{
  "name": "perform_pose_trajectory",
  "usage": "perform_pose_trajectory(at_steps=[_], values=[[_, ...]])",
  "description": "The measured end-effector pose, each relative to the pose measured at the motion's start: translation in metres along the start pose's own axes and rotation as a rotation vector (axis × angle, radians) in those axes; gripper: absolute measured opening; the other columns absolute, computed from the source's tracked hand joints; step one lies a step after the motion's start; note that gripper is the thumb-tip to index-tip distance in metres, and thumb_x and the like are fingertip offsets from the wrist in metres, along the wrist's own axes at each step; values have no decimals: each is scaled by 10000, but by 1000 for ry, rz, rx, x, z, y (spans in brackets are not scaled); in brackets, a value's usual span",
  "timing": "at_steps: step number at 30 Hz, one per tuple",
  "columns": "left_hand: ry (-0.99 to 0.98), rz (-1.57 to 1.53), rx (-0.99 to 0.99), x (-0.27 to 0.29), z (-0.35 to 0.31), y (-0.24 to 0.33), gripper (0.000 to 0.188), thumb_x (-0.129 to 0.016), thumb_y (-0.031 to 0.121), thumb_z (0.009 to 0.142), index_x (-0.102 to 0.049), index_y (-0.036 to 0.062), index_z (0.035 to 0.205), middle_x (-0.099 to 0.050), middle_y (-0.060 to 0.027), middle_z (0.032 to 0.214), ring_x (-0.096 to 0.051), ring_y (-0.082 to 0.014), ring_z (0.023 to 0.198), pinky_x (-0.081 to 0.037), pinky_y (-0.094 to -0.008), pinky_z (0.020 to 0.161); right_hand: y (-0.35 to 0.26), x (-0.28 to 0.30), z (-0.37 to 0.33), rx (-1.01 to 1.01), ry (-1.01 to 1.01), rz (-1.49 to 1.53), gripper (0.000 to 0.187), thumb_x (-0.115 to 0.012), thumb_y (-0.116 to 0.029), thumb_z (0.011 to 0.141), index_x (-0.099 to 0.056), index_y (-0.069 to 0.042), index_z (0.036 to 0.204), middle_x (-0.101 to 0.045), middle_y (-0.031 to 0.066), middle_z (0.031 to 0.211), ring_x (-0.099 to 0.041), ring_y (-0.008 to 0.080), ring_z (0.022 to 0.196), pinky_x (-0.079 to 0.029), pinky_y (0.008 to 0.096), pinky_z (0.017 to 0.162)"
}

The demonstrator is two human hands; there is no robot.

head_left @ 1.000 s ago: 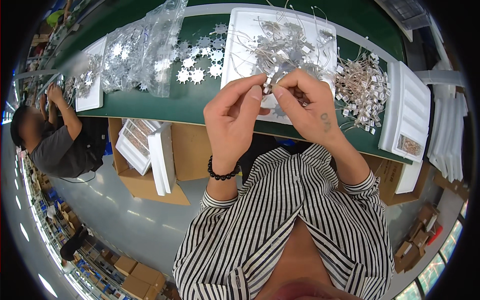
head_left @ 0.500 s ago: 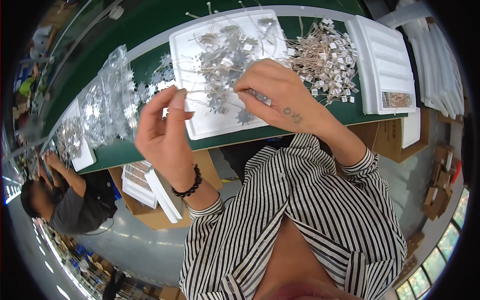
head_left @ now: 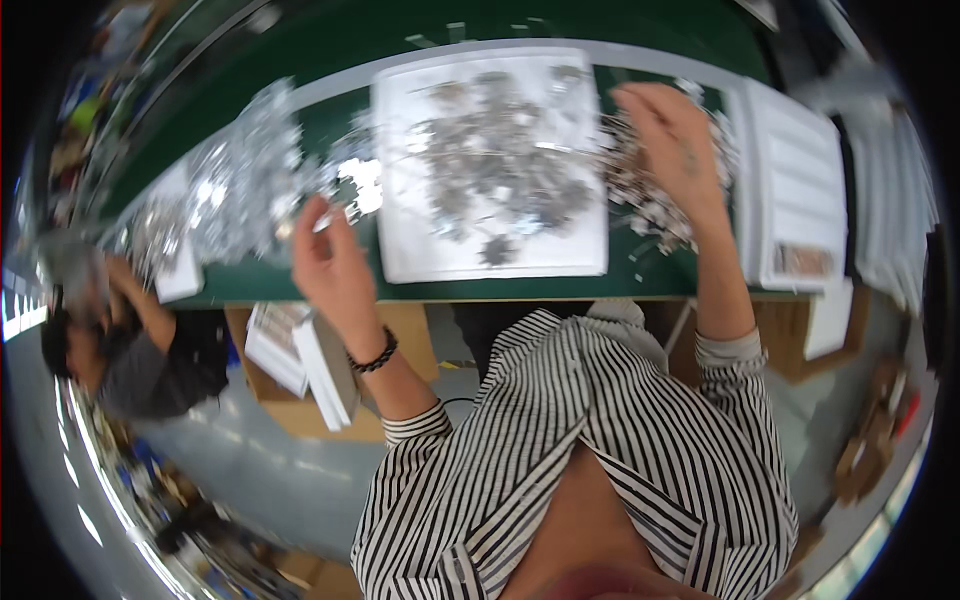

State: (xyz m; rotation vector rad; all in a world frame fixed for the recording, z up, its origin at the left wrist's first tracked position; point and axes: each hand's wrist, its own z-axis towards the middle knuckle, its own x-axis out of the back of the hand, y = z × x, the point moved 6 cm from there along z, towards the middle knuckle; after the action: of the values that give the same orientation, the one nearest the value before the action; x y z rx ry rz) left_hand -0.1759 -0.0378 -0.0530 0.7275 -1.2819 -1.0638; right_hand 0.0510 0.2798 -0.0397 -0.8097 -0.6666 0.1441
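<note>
My left hand (head_left: 335,265) is raised at the left of the white foam tray (head_left: 493,272), thumb and forefinger apart, near loose silvery star-shaped metal pieces (head_left: 360,180). Nothing clear shows between its fingers. Over on the right, my right hand (head_left: 678,145) hovers above a heap of thin wires with white connectors (head_left: 660,215). Its fingers point left and are smeared by motion, so whether they hold anything cannot be told. On the tray lies a blurred pile of metal pieces with wires (head_left: 500,150); one dark star-shaped piece (head_left: 497,250) sits near its front edge.
Clear plastic bags of metal pieces (head_left: 235,180) lie at the left of the green table (head_left: 440,291). Stacked white foam trays (head_left: 800,180) stand at right. Below the table edge is a cardboard box (head_left: 405,345) with foam trays. A co-worker (head_left: 150,365) sits at far left.
My hands have come apart. The right has swung from over the tray to the connector heap; the left has left the wire it pinched. The view has shifted, and a star-shaped piece shows near the tray's front.
</note>
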Motion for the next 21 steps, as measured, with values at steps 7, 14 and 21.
perform_pose_trajectory(at_steps=[7, 14, 21], values=[[-162, 453, -487, -34, 42, -25, 377, -723, 181, 876, -686, -8, 1200, -700, -176, 1149, -623, -342, 1008, -506, -412, 908, -27, 46, -2, -225, 363, 321, 271, -503, -143, 1075, -652, 35, 1214, -734, 123, 1056, -679, 201, 1022, -517, 320, 955], [-220, 633, -640, -64, 88, -35, 317, -740, 223, 829, -710, 17, 1068, -700, -168, 1140, -588, -374, 1021, -490, -433, 924, -12, 17, -27, -373, 71, 628, 298, -463, -84, 1075, -585, 34, 1320, -606, 53, 825, -610, 167, 825, -508, 281, 816], [-121, -164, -111, -24, 16, 25, 247, -743, 75, 874, -679, 11, 1104, -687, -99, 939, -647, -184, 794, -547, -269, 724, -96, -44, -26, -405, -187, 631, 188, -575, -84, 1024, -692, -7, 1150, -573, -9, 764, -418, 49, 623, -349, 178, 562]])
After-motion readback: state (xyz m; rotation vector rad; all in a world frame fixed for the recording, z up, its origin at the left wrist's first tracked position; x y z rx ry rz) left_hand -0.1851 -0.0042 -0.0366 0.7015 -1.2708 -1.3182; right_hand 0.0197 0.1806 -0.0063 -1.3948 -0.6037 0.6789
